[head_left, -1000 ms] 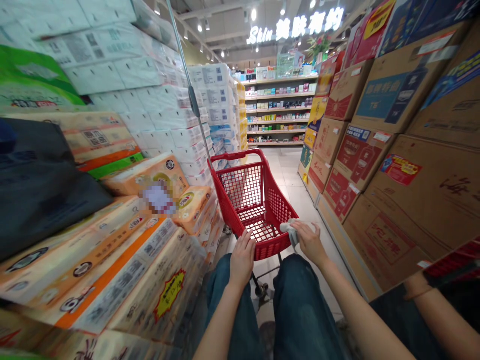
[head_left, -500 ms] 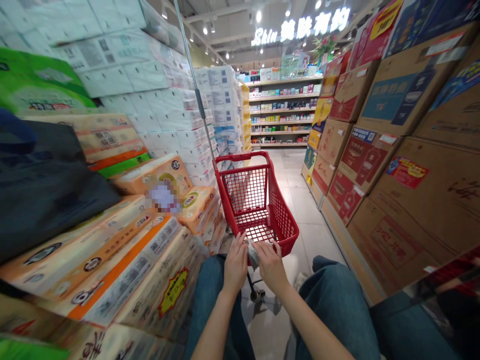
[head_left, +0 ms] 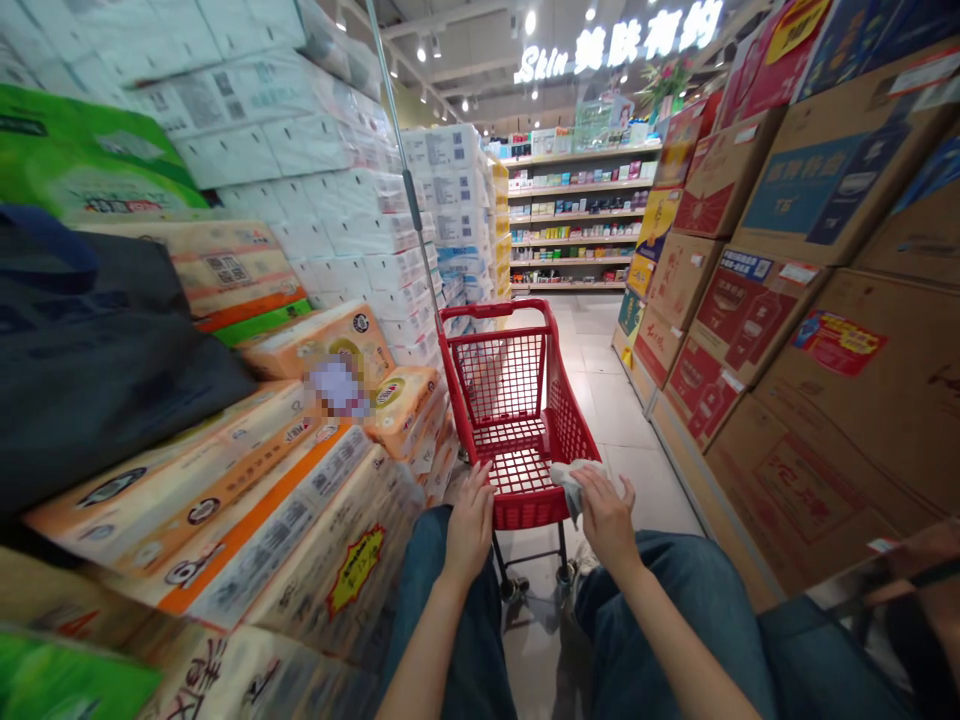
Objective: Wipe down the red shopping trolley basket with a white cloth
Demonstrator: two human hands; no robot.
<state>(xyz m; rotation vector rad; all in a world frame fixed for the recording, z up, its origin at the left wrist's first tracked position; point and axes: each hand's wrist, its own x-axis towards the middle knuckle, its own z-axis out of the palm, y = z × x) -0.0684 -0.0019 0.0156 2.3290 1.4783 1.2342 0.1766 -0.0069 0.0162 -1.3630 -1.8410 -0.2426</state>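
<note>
- Shop aisle point(head_left: 577, 400): pale floor tiles run between the stacks toward the far end.
- Cartons point(head_left: 795, 420): a brown wall of them stands along the right side, printed in red and blue with Chinese text, too skewed to read with confidence.
- Tissue packs point(head_left: 202, 510): these are piled high on the left, with orange stripes and a yellow starburst label point(head_left: 355, 570) whose small print cannot be read. White bales point(head_left: 300, 170) rise behind them.
- Shelves point(head_left: 577, 215): they stand at the far end, filled with small boxes too distant to read.
- Sign point(head_left: 619, 40): lit white letters overhead read "Skin", followed by Chinese characters.
- Bag point(head_left: 105, 370): a dark bag with a blue strap lies against the packs on the left.
- Cart point(head_left: 571, 430): this small red mesh cart stands directly ahead, between the person's denim-clad knees point(head_left: 675, 590) and the aisle.
- Left hand point(head_left: 471, 525): its fingers point(head_left: 476, 485) curl closely over the cart's near rim.
- Right hand point(head_left: 607, 517): its fingers point(head_left: 592, 482) pinch narrowly on the cloth, pressing it to the rim.
- Cloth point(head_left: 571, 488): the pale, crumpled cloth sits at the rim's right corner. No mark shows which parts of the cart it has gone over, so what is done or left cannot be told.
</note>
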